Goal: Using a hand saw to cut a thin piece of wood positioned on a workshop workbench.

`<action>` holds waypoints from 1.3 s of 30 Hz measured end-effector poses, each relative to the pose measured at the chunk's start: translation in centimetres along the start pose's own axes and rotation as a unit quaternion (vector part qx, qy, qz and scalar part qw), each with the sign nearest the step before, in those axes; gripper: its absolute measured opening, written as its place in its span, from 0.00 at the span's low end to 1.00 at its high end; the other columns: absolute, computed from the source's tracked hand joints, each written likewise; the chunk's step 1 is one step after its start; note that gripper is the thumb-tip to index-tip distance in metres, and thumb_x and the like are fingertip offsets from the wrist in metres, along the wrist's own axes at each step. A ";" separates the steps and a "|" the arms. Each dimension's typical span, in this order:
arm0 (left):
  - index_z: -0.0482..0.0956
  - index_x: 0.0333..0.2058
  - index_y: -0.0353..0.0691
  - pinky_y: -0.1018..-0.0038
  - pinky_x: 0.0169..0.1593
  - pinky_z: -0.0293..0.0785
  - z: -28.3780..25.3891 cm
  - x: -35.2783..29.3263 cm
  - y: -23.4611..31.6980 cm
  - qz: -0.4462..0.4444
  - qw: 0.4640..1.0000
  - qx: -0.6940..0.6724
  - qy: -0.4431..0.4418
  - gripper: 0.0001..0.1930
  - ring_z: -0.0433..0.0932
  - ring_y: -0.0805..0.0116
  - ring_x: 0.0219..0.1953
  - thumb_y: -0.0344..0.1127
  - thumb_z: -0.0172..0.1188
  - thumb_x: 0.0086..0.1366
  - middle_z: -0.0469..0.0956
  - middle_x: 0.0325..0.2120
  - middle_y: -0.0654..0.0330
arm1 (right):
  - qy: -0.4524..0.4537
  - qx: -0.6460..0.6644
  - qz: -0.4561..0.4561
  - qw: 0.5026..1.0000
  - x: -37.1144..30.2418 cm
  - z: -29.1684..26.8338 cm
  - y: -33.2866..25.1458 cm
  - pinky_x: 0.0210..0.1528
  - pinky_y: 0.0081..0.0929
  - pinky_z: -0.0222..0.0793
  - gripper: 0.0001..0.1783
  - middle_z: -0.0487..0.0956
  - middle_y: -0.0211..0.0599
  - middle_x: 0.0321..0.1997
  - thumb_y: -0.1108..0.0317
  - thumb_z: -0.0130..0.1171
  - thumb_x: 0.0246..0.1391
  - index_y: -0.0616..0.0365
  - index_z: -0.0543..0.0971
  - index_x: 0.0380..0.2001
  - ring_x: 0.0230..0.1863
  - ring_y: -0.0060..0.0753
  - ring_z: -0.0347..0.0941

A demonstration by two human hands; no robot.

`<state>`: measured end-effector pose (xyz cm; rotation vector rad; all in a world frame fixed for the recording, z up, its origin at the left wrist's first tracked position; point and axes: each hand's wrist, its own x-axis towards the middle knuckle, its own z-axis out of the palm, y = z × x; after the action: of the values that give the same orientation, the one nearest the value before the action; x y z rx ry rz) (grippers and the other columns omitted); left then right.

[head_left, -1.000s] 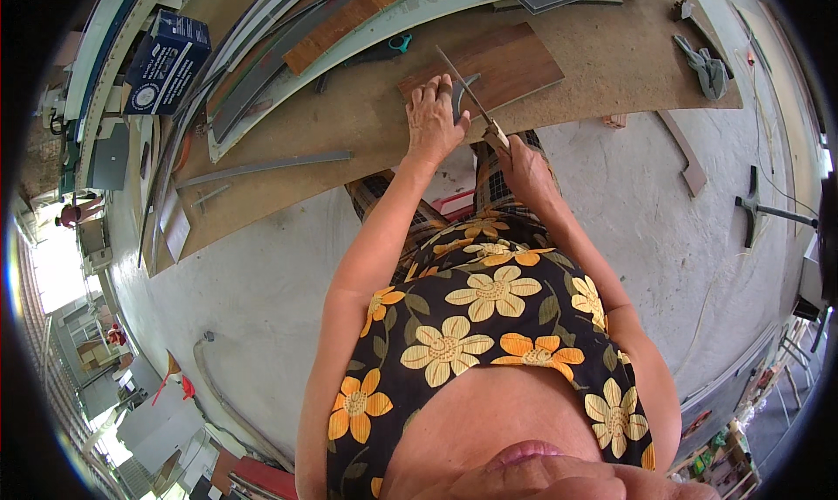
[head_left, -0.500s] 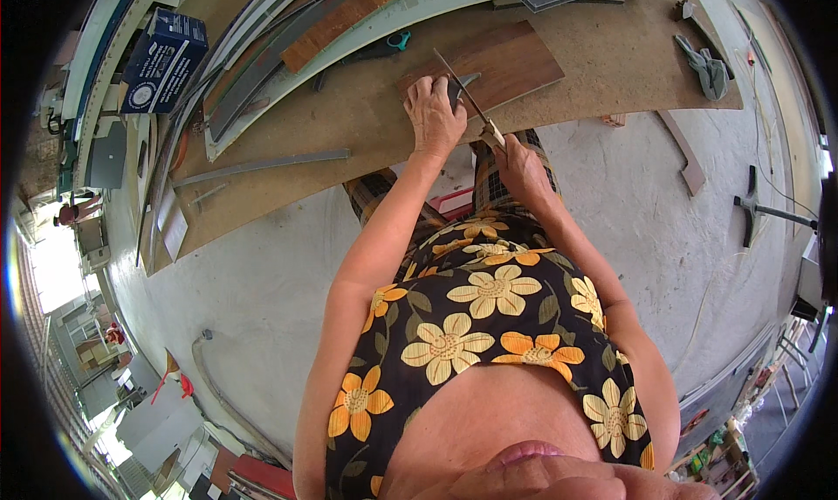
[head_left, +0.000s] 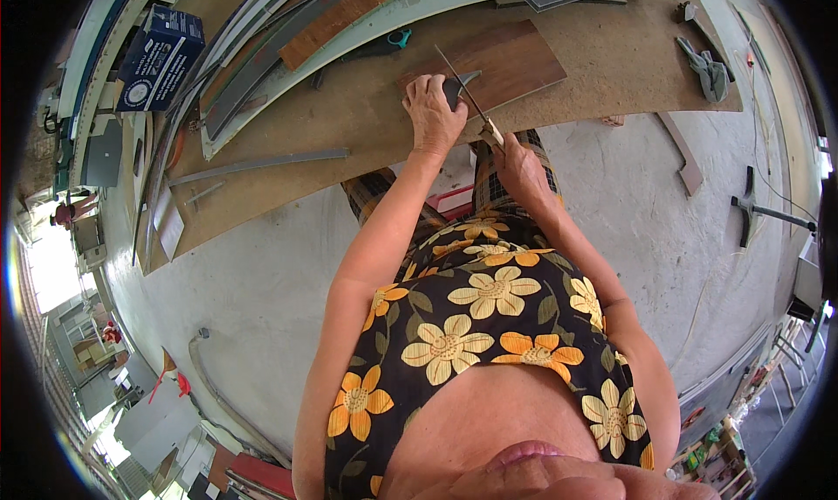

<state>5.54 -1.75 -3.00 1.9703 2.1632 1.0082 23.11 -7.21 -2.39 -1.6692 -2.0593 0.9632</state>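
Note:
My right hand [head_left: 522, 170] is closed round the pale wooden handle of a hand saw [head_left: 463, 88]. Its thin blade, seen nearly edge-on, points up and left across a dark grey piece [head_left: 452, 90] with a narrow pointed end. My left hand [head_left: 434, 116] presses that piece down, fingers bent over it, just left of the blade. Beneath both lies a reddish-brown wood board [head_left: 522, 62] at the near edge of the workbench [head_left: 611, 85]. The teeth of the saw are too small to make out.
Teal-handled scissors [head_left: 399, 39] and a long grey strip [head_left: 262, 165] lie on the bench. Stacked boards and strips [head_left: 345, 20] fill its far left, near a blue box [head_left: 161, 59]. Grey gloves [head_left: 705, 70] sit at the right end. A hose [head_left: 214, 373] is on the floor.
Both hands stay almost in place. The saw blade has shifted very slightly up along its line over the dark grey piece.

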 end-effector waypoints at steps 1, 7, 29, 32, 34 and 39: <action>0.73 0.43 0.40 0.54 0.53 0.62 0.0 0.0 -0.1 -0.001 1.000 -0.001 0.000 0.23 0.65 0.50 0.50 0.33 0.66 0.45 0.68 0.43 0.53 | -0.002 -0.003 0.002 1.000 0.0 0.1 0.0 0.31 0.53 0.68 0.12 0.76 0.62 0.26 0.65 0.52 0.56 0.63 0.66 0.35 0.31 0.66 0.74; 0.73 0.41 0.40 0.53 0.52 0.61 0.4 -0.4 0.0 0.028 1.000 -0.012 -0.001 0.23 0.65 0.50 0.50 0.33 0.67 0.43 0.68 0.42 0.54 | 0.031 -0.005 -0.015 0.999 3.5 0.3 -1.9 0.32 0.54 0.67 0.10 0.75 0.65 0.26 0.66 0.49 0.59 0.65 0.67 0.36 0.32 0.67 0.74; 0.74 0.41 0.43 0.53 0.50 0.63 0.5 -0.1 -0.4 -0.001 0.999 0.015 0.030 0.21 0.67 0.51 0.49 0.33 0.66 0.45 0.69 0.42 0.58 | -0.017 0.000 -0.011 1.000 0.9 0.3 -0.8 0.37 0.57 0.66 0.12 0.75 0.68 0.28 0.64 0.46 0.59 0.65 0.66 0.34 0.35 0.71 0.72; 0.74 0.41 0.43 0.53 0.49 0.63 0.4 0.1 -0.3 0.006 0.999 0.011 0.032 0.21 0.67 0.51 0.49 0.33 0.66 0.45 0.69 0.42 0.58 | -0.012 -0.003 0.000 1.000 1.2 0.2 -1.5 0.34 0.55 0.66 0.10 0.75 0.67 0.28 0.67 0.49 0.58 0.66 0.67 0.34 0.35 0.70 0.72; 0.74 0.41 0.44 0.54 0.49 0.64 0.5 0.1 -0.2 0.006 0.999 0.010 0.033 0.21 0.67 0.52 0.49 0.33 0.66 0.45 0.69 0.41 0.58 | -0.003 -0.008 -0.004 1.000 3.2 0.3 -2.2 0.37 0.58 0.66 0.13 0.76 0.67 0.29 0.64 0.47 0.59 0.65 0.66 0.35 0.36 0.71 0.72; 0.74 0.41 0.43 0.54 0.51 0.61 0.7 0.0 -0.4 -0.003 1.000 0.002 0.027 0.22 0.66 0.51 0.50 0.34 0.67 0.43 0.69 0.41 0.56 | -0.004 -0.007 0.000 1.000 2.9 0.4 -1.4 0.36 0.57 0.66 0.12 0.76 0.67 0.29 0.65 0.48 0.59 0.66 0.67 0.37 0.36 0.71 0.72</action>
<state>5.50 -1.45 -3.82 1.9595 2.1986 1.0693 21.09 -4.64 -2.24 -1.6745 -2.0766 0.9579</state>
